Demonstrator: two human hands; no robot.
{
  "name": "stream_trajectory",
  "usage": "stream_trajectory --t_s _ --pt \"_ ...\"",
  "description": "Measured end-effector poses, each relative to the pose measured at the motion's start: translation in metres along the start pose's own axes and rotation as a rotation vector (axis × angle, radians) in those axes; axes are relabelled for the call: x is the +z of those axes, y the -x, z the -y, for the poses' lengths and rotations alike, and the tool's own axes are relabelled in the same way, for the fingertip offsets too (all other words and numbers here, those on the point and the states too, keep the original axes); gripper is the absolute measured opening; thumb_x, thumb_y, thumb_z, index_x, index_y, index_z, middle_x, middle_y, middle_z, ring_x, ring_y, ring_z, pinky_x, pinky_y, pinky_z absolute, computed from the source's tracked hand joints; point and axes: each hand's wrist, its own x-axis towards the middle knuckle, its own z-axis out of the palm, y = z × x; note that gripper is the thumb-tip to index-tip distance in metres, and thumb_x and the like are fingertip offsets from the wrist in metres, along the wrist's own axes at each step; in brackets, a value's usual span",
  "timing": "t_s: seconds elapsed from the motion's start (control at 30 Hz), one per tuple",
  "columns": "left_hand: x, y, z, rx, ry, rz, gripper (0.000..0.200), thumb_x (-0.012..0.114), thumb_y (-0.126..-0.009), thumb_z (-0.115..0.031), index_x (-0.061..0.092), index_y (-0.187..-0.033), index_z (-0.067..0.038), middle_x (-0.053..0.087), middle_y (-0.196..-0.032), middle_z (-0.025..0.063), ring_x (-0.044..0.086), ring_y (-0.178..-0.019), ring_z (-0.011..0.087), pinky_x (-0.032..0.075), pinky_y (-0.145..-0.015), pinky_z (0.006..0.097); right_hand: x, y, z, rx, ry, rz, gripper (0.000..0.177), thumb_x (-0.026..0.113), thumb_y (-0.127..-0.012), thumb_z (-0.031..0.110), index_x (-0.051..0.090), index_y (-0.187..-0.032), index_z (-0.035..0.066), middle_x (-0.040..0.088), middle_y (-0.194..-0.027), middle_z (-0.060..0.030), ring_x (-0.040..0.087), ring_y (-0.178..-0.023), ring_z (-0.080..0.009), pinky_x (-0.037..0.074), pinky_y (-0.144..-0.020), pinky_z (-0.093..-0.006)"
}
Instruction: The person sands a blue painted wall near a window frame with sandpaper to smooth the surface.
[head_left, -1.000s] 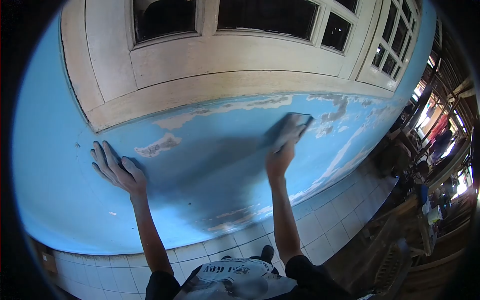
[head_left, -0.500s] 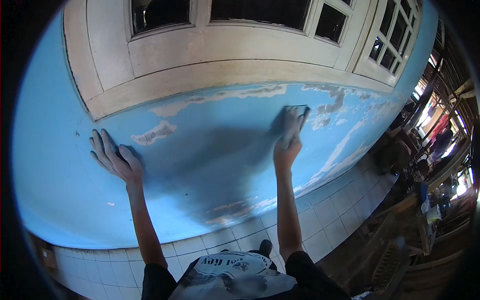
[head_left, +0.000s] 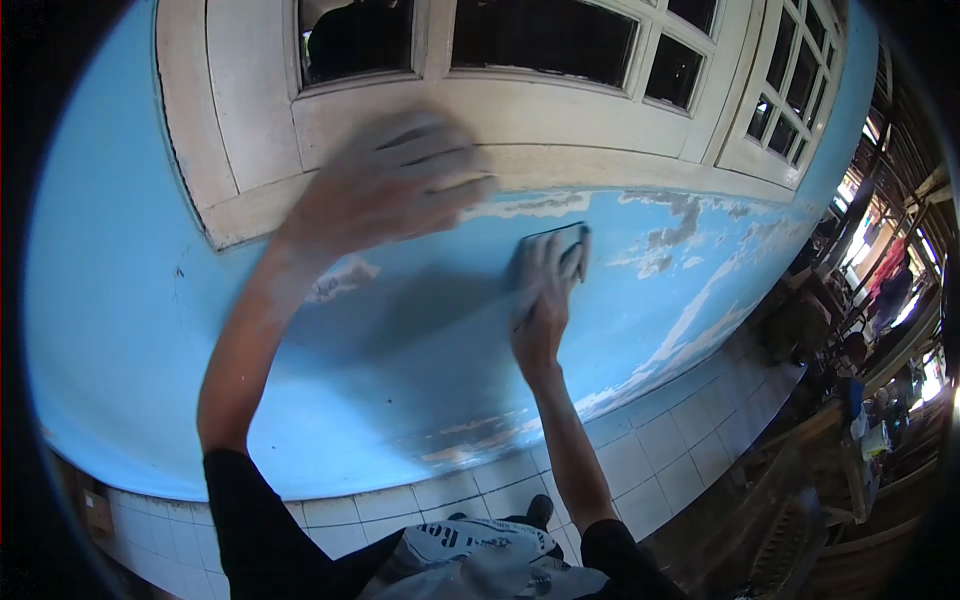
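My right hand (head_left: 543,295), dusty with white powder, presses a flat dark-edged sanding block (head_left: 584,236) against the light blue wall (head_left: 440,345). Most of the block is hidden under my fingers; its dark rim shows at the top and right. My left hand (head_left: 395,185) is raised off the wall, in front of the lower window frame (head_left: 560,165). Motion blurs it, but its fingers look stretched out and nothing shows in them. Bare grey and white patches (head_left: 675,225) of flaked paint run below the frame, to the right of my right hand.
A smaller flaked patch (head_left: 345,278) lies beneath my left forearm. White floor tiles (head_left: 640,465) meet the wall's foot, where more paint has peeled. On the right stand wooden furniture (head_left: 840,450) and clutter. Dark window panes (head_left: 540,40) are above.
My left hand has left the wall and swung up and right to the window frame. My right hand, still on the sanding block, has moved left along the wall. The view has shifted slightly.
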Motion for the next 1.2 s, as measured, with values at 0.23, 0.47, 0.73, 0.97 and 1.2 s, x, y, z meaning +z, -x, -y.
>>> stream_trajectory --t_s 0.23,0.47,0.73,0.97,1.2 --pt "0.032 -0.056 0.009 0.329 -0.094 -0.020 0.023 0.067 -0.071 -0.020 0.064 -0.094 -0.021 0.061 -0.100 -0.0069 0.056 -0.102 0.0115 0.044 -0.093 0.0266 -0.003 -0.008 -0.011 0.231 -0.095 -0.076 0.039 0.047 -0.095 0.014 0.052 -0.133 0.004 0.047 -0.139 -0.0186 0.028 -0.138 -0.0417 0.013 -0.109 -0.0634" --pt "0.043 -0.057 0.011 0.280 -0.150 -0.059 0.022 0.067 -0.071 -0.017 0.064 -0.092 -0.022 0.061 -0.101 -0.0078 0.057 -0.100 0.0100 0.044 -0.092 0.0255 0.003 0.002 -0.001 0.064 0.098 0.082 0.035 0.041 -0.096 0.008 0.056 -0.126 -0.001 0.051 -0.135 -0.0204 0.035 -0.136 -0.0379 0.016 -0.112 -0.0549" --pt "0.051 -0.043 0.000 0.320 -0.041 -0.168 0.010 0.067 -0.072 -0.020 0.061 -0.080 -0.020 0.058 -0.082 -0.0076 0.057 -0.082 0.0092 0.046 -0.075 0.0247 0.007 0.001 0.044 -0.072 0.175 0.214 0.036 0.054 -0.093 0.019 0.059 -0.124 0.002 0.054 -0.133 -0.0162 0.038 -0.134 -0.0394 0.010 -0.107 -0.0667" --pt "0.039 -0.033 -0.001 0.257 -0.090 -0.151 0.014 0.068 -0.071 -0.023 0.064 -0.084 -0.022 0.061 -0.086 -0.0082 0.057 -0.081 0.0092 0.044 -0.071 0.0241 0.010 0.001 0.047 -0.079 0.080 0.166 0.035 0.055 -0.092 0.019 0.061 -0.123 0.004 0.056 -0.132 -0.0151 0.040 -0.133 -0.0384 0.013 -0.107 -0.0654" --pt "0.037 -0.023 0.001 0.154 -0.082 -0.064 0.041 0.066 -0.075 -0.024 0.066 -0.116 -0.028 0.066 -0.102 -0.0073 0.062 -0.090 0.0099 0.049 -0.071 0.0234 0.018 0.000 0.052 0.101 -0.015 -0.056 0.036 0.062 -0.089 0.021 0.062 -0.123 0.010 0.058 -0.129 -0.0107 0.042 -0.132 -0.0336 0.016 -0.107 -0.0667"
